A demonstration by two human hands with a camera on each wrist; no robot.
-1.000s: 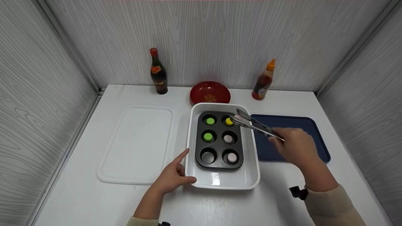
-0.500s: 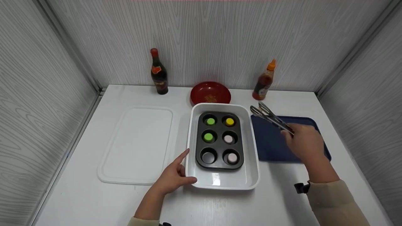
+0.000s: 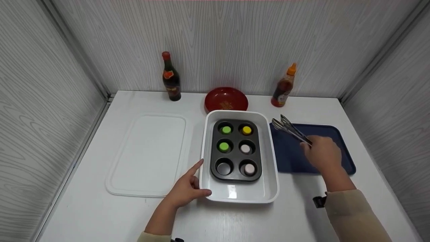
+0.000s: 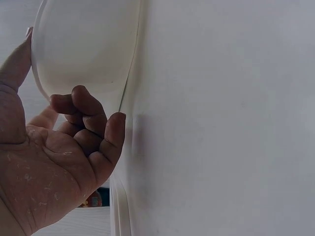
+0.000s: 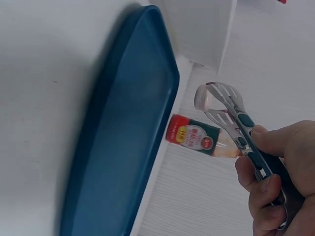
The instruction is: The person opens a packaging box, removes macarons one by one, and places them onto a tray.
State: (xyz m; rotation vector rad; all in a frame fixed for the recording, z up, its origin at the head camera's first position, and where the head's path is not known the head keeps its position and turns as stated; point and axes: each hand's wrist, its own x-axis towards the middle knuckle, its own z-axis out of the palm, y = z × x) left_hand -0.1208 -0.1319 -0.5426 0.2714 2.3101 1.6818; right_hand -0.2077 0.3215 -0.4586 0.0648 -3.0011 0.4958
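Note:
A dark six-cup muffin tin [image 3: 235, 168] sits inside a white baking dish [image 3: 240, 195]. Two cups hold green pieces [image 3: 223, 146], one a yellow piece [image 3: 247, 130], two hold pale pink pieces [image 3: 248, 168], and the front left cup is empty. My left hand [image 3: 193, 183] rests against the dish's front left corner, index finger and thumb straight. In the left wrist view the other fingers [image 4: 93, 128] curl beside the dish [image 4: 83, 49]. My right hand [image 3: 314, 149] grips metal tongs [image 3: 289, 129] over the blue tray [image 3: 336, 134]. The tongs [image 5: 221, 105] are closed and hold nothing.
A white lid [image 3: 147, 154] lies left of the dish. At the back wall stand a dark bottle [image 3: 170, 79], a red bowl [image 3: 225, 99] and an orange-capped sauce bottle [image 3: 284, 85]. Grey panels enclose the white table on three sides.
My right hand has carried the tongs from over the tin's back right cup rightward to above the blue tray. The left hand has stayed at the dish corner.

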